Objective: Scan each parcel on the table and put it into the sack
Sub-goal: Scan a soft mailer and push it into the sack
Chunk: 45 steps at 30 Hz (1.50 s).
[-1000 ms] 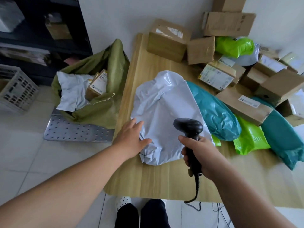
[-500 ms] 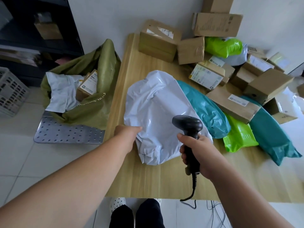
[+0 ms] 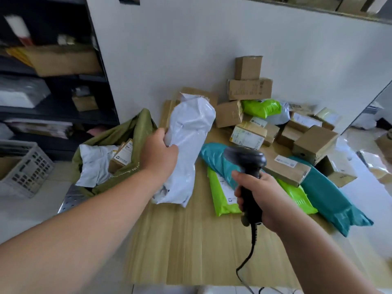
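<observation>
Left hand (image 3: 161, 154) holds white parcel (image 3: 188, 132) — boxes (image 3: 250, 88), teal bag (image 3: 214, 158) crowd table (image 3: 191, 240).

White parcel (image 3: 191, 145): glossy, crinkled plastic film was noted. Sack (image 3: 140, 128): matt, coarse olive cloth was recorded. Table (image 3: 191, 251): pale wood grain, matt. Scanner (image 3: 248, 162): smooth black plastic, faintly shiny. Boxes (image 3: 250, 89): matt brown cardboard, paper labels. Teal mailer (image 3: 331, 198) and green mailer (image 3: 220, 206): smooth plastic film was seen. Floor plate (image 3: 70, 198): perforated dull metal.

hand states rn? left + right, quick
Left hand: closed, grip on the white poly parcel, lifted on edge.
Right hand: closed, grip on the black scanner handle.
</observation>
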Available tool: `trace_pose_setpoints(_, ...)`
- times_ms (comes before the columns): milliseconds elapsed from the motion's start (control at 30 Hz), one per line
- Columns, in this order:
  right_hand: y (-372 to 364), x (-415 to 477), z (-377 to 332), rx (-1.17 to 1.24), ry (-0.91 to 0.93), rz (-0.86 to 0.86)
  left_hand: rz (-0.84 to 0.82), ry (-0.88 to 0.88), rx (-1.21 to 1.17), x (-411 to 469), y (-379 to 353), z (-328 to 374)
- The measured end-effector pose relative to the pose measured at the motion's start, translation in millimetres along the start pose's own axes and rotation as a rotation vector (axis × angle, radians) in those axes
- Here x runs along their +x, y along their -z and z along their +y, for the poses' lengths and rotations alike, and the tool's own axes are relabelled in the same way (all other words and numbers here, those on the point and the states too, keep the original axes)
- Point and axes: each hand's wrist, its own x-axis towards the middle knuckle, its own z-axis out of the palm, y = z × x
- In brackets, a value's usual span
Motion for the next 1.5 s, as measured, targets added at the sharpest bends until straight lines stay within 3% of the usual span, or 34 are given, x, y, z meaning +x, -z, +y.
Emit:
trace_pose_setpoints(167, 18, -12, -31, 0.049, 0.113, -0.027, 0.015, -0.402, 0.433, -5, -1, 31)
trace_pose_setpoints(333, 40, -11, -35, 0.028, 0.124, -0.044, -0.166, -0.464, 0.596, -30, -43, 22)
trace_pose_setpoints(567, 66, 10, -13, -0.080, 0.042, -0.062, -0.605, -0.326, 0.415, -58, -92, 2)
trace_pose_setpoints(1033, 67, 64, 17, -0.067, -0.156, -0.121, -0.448, -0.047, 0.586, 1, -108, -16)
trace_pose_setpoints(1200, 56, 74, 17, -0.034, -0.239, -0.064, -0.521, 0.134, 0.605, 51, -115, -33)
trace_pose_setpoints(1400, 39, 84, 15, 0.090, -0.394, 0.027, -0.743, 0.372, 0.353, 91, -137, -57)
trace_pose_setpoints(1500, 28, 88, 15, 0.170, -0.439, 0.073, -0.804, 0.408, 0.309, 94, -137, -66)
